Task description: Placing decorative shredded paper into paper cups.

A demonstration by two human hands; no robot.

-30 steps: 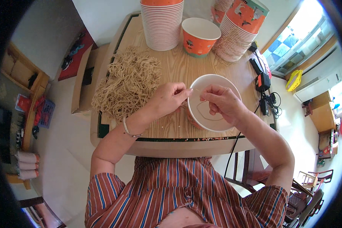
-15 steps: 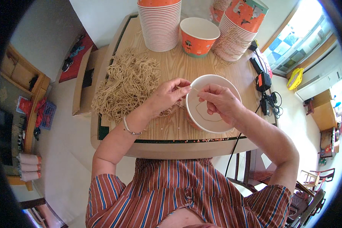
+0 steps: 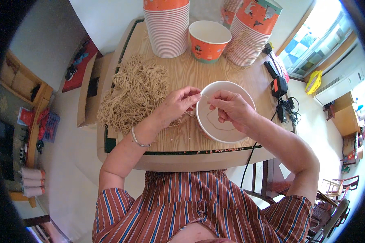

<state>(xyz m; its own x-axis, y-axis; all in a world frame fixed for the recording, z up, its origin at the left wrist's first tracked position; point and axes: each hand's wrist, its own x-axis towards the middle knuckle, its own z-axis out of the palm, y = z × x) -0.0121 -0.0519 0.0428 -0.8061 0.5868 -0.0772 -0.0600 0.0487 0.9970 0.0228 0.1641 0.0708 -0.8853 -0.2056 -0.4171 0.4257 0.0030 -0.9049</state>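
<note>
A white-lined paper bowl [image 3: 240, 90] lies on the wooden table [image 3: 182, 73] in front of me. My left hand [image 3: 178, 104] pinches one end of a thin tan cord [image 3: 209, 98] at the bowl's left rim. My right hand [image 3: 230, 108] reaches into the bowl and pinches the same cord a little to the right. A loop of that cord [image 3: 215, 123] curves along the bowl's inner wall below my right hand. A big heap of tan cords [image 3: 134, 94] lies on the table just left of my left hand.
At the table's far side stand a tall stack of orange paper bowls [image 3: 167, 26], a single orange bowl [image 3: 209, 40] and a leaning stack [image 3: 253, 34]. Black devices with cables [image 3: 280, 91] lie at the right edge. A chair [image 3: 267, 184] stands below right.
Both hands have stayed at the bowl's left rim, fingers shifting slightly on the cord. The loop inside the bowl now shows more clearly.
</note>
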